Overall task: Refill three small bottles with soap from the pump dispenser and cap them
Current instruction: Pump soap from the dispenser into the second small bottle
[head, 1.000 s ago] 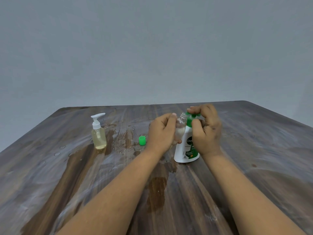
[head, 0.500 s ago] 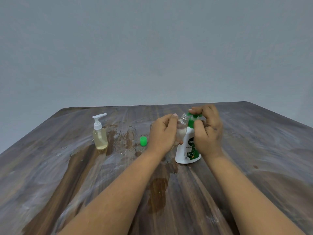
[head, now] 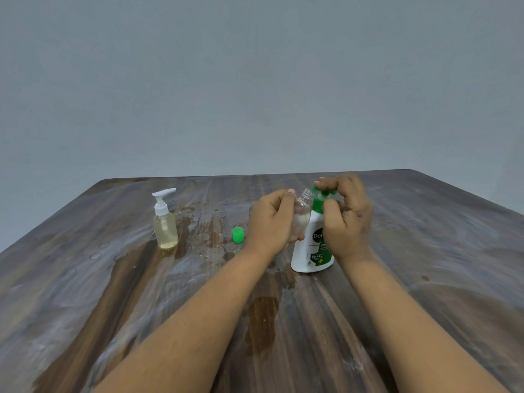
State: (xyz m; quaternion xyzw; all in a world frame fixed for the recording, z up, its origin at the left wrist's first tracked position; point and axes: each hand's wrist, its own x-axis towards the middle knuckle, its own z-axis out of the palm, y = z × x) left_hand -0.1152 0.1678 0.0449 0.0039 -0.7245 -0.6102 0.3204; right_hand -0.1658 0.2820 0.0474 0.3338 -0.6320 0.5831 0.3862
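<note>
A single head-worn view looks forward and slightly down across the desk (head: pixel 425 279) from its near edge toward the far wall (head: pixel 255 80), which fills the upper half. Both forearms reach in from the bottom, and the hands are seen close, a little right of centre.

On the streaked wooden table (head: pixel 425 251), the white green-topped pump dispenser (head: pixel 310 251) stands right of centre; the small green cap (head: pixel 238 234) lies to its left, the clear white-pump bottle of yellowish liquid (head: pixel 165 222) farther left
</note>
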